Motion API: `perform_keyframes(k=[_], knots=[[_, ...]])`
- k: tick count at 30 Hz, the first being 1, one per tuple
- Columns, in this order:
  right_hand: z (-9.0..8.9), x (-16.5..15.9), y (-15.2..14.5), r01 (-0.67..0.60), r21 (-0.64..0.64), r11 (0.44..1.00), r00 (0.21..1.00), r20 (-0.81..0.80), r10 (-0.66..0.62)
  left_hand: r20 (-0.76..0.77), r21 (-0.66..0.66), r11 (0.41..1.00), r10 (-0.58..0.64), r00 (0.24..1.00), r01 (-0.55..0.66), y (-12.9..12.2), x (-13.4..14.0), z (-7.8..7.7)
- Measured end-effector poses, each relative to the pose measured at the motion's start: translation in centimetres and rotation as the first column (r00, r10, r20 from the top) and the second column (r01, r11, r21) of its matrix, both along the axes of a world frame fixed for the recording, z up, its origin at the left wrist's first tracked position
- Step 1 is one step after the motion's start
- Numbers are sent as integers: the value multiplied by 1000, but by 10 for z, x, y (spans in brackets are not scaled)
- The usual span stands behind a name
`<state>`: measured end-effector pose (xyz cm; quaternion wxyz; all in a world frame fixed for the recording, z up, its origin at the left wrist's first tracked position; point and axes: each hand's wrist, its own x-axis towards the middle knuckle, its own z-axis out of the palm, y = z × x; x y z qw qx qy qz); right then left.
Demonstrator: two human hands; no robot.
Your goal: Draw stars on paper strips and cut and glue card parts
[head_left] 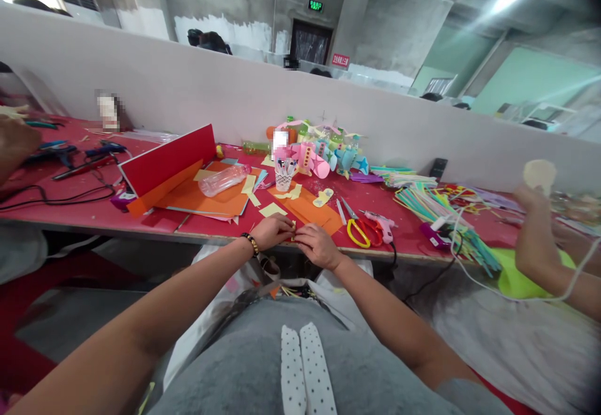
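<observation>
In the head view, the left hand and the right hand meet at the front edge of the worktop, their fingertips drawn in narrow on a small yellow piece between them, mostly hidden by the fingers. Working it well probably calls for one hand pinning it steady while the other presses evenly, with light pressure in case it creases. The scissors and pink glue gun, near that same edge to the right, are best kept clear of the right wrist.

The held piece seems pale yellow; table red; paper orange; cup white, black-crisscrossed; 2 ribbons white, dark-dotted.
</observation>
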<state>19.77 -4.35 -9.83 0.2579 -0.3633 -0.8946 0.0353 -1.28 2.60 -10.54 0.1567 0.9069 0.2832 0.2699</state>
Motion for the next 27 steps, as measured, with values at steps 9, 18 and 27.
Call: perform_keyframes(k=[9, 18, 27], knots=[[-3, -1, 0, -4, 45, 999, 1000, 16, 3, 47, -9, 999, 54, 997, -54, -1, 7, 3], [-5, 1, 2, 1, 67, 998, 999, 37, -4, 58, -7, 997, 72, 996, -71, 1, 7, 1], [-3, 17, -2, 184, 117, 976, 978, -116, -171, 39, 4, 999, 49, 998, -50, 1, 6, 0]])
